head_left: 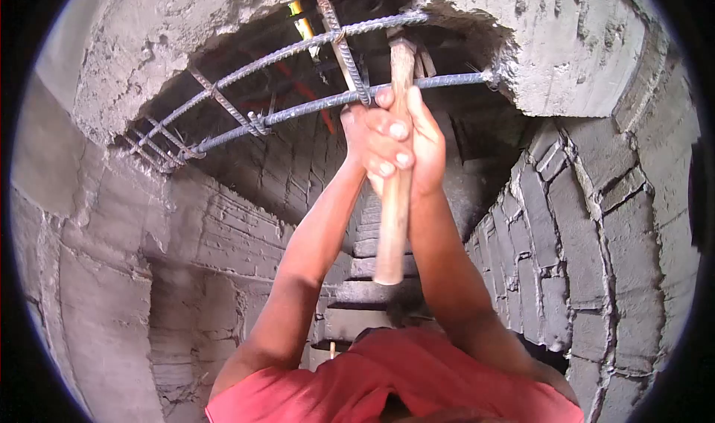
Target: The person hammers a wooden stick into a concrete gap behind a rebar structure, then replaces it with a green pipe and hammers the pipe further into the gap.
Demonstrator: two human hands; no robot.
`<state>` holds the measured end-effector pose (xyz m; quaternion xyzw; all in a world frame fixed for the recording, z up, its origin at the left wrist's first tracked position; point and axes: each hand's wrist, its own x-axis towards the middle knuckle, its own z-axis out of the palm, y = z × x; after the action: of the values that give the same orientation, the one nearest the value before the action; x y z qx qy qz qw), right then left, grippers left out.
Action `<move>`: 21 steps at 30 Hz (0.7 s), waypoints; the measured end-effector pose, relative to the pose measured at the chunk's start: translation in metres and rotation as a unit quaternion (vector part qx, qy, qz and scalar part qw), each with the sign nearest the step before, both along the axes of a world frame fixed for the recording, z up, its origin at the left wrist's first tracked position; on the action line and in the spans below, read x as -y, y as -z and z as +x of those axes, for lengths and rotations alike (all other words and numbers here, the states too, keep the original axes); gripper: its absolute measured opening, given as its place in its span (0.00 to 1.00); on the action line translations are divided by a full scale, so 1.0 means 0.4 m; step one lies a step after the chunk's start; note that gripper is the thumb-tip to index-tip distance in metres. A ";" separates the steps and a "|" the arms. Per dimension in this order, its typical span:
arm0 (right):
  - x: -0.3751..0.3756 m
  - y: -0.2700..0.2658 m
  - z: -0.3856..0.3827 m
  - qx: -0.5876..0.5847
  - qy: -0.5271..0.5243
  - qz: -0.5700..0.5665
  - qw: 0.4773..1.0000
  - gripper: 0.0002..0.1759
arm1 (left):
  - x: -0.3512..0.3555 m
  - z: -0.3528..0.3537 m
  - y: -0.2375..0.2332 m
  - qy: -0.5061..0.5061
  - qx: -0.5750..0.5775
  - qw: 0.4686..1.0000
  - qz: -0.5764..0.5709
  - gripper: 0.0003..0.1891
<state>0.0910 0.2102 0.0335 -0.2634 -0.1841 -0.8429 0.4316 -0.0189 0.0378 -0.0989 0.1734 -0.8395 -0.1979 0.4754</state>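
Observation:
Both of my arms reach up toward a broken opening in the concrete. My left hand is closed, its fingers wrapped over the front of a wooden tool handle like a hammer's. From the other side my right hand grips the same handle, thumb pointing up along it. The handle stands nearly upright, its lower end slightly blurred. Its upper end reaches past the lower reinforcing bar to near the upper reinforcing bar; I cannot make out a tool head there. My left hand is just beneath the lower bar.
Rough broken concrete borders the opening, with rusty crossbars tied across the bars. A yellow object shows in the dark gap. Mortared block walls rise on the right, and step-like ledges lie beyond my arms.

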 end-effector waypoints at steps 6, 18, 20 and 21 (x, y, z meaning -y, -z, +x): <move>-0.127 0.058 -0.102 -0.139 0.003 0.204 0.969 0.18 | 0.265 0.023 -0.136 0.029 -0.139 0.979 -0.149 0.09; -0.211 0.164 -0.085 -0.361 0.525 0.629 0.445 0.16 | 0.028 0.024 -0.054 0.164 -0.234 0.952 0.112 0.14; -0.191 0.178 -0.089 -0.365 0.560 0.622 0.407 0.15 | 0.078 0.027 -0.075 0.049 -0.264 0.962 -0.044 0.17; -0.182 0.182 -0.089 -0.368 0.593 0.615 0.367 0.14 | 0.125 0.016 -0.067 0.087 -0.238 0.967 0.037 0.22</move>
<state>0.0555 0.2828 -0.0394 -0.2500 0.7658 -0.5819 -0.1113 -0.0123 -0.0123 -0.0722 0.0649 -0.7062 -0.3052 0.6356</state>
